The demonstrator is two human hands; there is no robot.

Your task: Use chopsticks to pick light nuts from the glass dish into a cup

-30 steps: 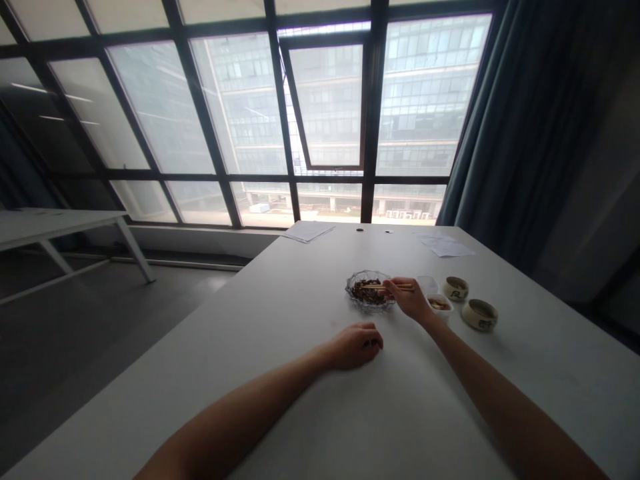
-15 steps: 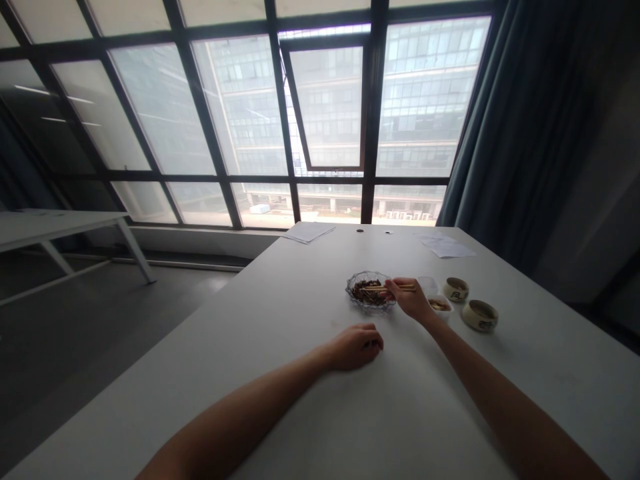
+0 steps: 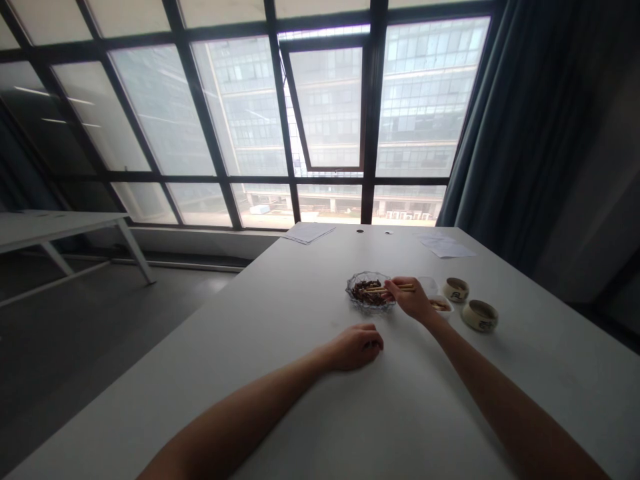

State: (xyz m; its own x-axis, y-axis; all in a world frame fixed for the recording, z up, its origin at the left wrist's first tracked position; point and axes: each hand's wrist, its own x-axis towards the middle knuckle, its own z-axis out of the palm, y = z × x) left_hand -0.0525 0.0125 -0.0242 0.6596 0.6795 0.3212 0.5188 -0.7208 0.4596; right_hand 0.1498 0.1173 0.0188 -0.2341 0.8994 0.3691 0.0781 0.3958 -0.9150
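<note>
My right hand (image 3: 407,298) is closed around a pair of chopsticks (image 3: 376,290), whose tips reach into a clear glass bowl (image 3: 353,305). Dark brown, thin pieces of what looks like food (image 3: 364,294) fill the bowl. Resting on the white table nearer to me, my left hand (image 3: 357,345) has its fingers curled in, and whether they hold anything is hidden. Just right of my right hand, and partly behind it, is a white plastic container (image 3: 449,311) with light-coloured pieces inside; its clear lid (image 3: 427,285) lies behind.
Two beige ceramic cups with dark markings stand to the right, one farther back (image 3: 456,291) and one nearer (image 3: 480,316). Paper sheets lie at the far left (image 3: 309,232) and far right (image 3: 447,245) of the table. A second table (image 3: 60,227) stands at the left.
The chopstick tips have shifted slightly within the bowl and look a little farther apart. My right hand has barely moved; my left hand stays in place.
</note>
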